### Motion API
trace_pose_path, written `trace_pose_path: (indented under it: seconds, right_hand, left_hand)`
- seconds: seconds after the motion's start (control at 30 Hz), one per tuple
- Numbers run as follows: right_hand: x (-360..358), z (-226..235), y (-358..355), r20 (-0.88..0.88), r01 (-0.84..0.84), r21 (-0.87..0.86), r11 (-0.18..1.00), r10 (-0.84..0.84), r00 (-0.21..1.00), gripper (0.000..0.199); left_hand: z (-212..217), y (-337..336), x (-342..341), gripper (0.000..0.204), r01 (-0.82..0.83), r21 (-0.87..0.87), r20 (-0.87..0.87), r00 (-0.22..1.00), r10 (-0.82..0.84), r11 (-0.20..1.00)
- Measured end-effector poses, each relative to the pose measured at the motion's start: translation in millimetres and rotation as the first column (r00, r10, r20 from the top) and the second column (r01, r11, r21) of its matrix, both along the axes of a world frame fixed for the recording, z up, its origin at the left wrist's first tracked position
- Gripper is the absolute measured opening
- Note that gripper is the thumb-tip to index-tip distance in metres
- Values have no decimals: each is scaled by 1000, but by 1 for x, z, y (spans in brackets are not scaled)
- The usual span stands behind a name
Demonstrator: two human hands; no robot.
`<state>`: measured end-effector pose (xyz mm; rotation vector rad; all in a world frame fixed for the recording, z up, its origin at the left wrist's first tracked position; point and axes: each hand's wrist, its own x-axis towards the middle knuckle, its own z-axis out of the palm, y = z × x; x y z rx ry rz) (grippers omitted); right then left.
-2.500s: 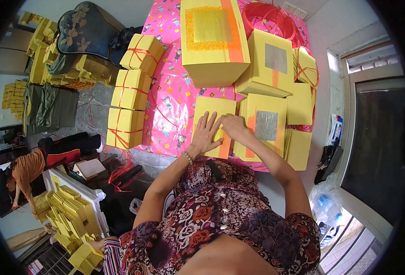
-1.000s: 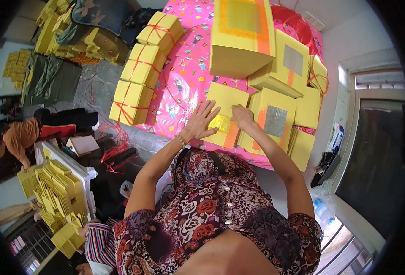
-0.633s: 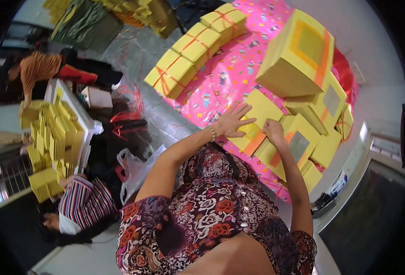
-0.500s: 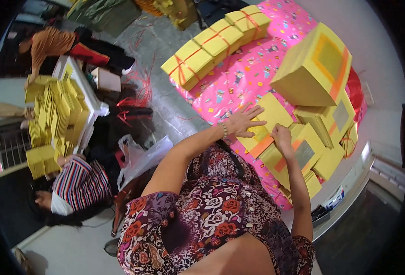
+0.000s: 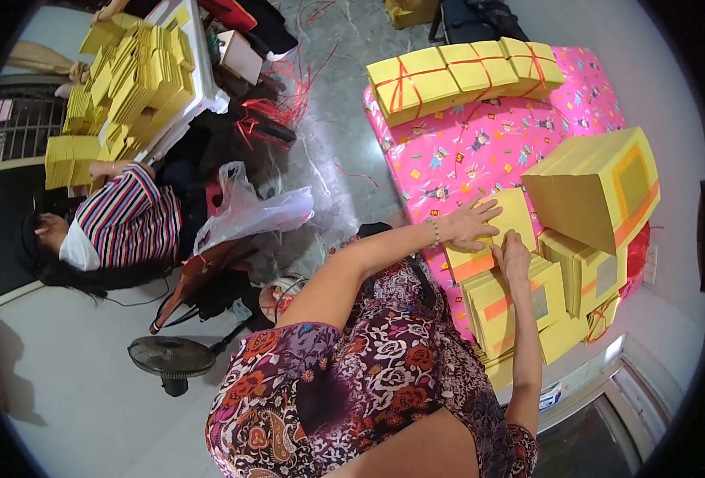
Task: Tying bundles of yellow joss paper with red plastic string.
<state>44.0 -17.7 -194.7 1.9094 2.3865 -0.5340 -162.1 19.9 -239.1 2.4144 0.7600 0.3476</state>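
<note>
Pink patterned bed (image 5: 480,151) carries yellow paper bundles. Large yellow box (image 5: 599,187) is tilted at its right side. Step in hand, by judgement: squaring a flat yellow packet (image 5: 492,239) near the bed's front edge. Left hand (image 5: 468,225) lies flat on it, fingers spread; right hand (image 5: 514,256) presses its edge, fingers curled, gripping nothing. Next calls for aligned edges. Since earlier frame: the view has swung left, hands stay put.

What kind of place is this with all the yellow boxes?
Probably a small home workshop for packing. Both hands, left hand and right hand, press a yellow packet on a pink cloth, beside tied yellow bundles, while another person sits by more stacks.
</note>
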Motion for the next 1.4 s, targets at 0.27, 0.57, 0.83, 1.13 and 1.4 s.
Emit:
trace_pose_path:
  seconds: [0.27, 0.57, 0.83, 1.13, 1.4]
  right_hand:
    - [2, -6, -5, 117, -86, 40, 995, 81, 990, 25]
    - [-17, 6, -14, 234, -8, 214, 977, -43, 971, 19]
    - [-48, 39, -23, 83, 76, 231, 970, -98, 992, 26]
    - [-69, 32, -71, -79, 263, 13, 965, -261, 962, 35]
    - [-98, 5, -79, -6, 207, -45, 977, -208, 978, 51]
  left_hand:
    - [21, -25, 20, 46, -318, -256, 153, 919, 363, 913]
    - [20, -20, 56, 42, -242, -970, -139, 576, 805, 5]
    - [13, 8, 31, 25, -98, -995, -42, 574, 817, 18]
    - [8, 78, -80, 21, -111, -990, 16, 533, 846, 89]
    - [-56, 82, -119, 17, -266, -964, -155, 563, 811, 0]
